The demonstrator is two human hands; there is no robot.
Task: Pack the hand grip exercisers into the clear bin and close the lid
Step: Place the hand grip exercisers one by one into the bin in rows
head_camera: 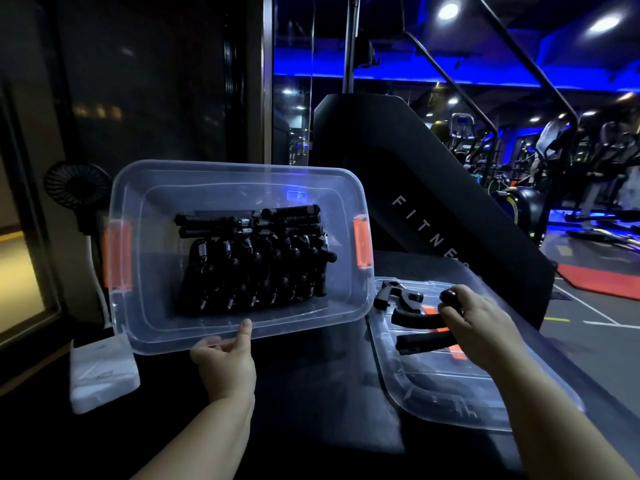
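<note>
My right hand [481, 327] curls around an exerciser [414, 317] on the lid [450, 393], with another exerciser [394, 297] just beyond it. My left hand [225, 362] pinches the near rim of the bin [156, 271], which holds the packed exercisers [252, 261].

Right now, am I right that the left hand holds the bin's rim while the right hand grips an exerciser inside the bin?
Not quite: the head view shows the right hand gripping the exerciser over the lid, to the right of the bin, not inside it. The left hand does hold the bin's rim.
</note>
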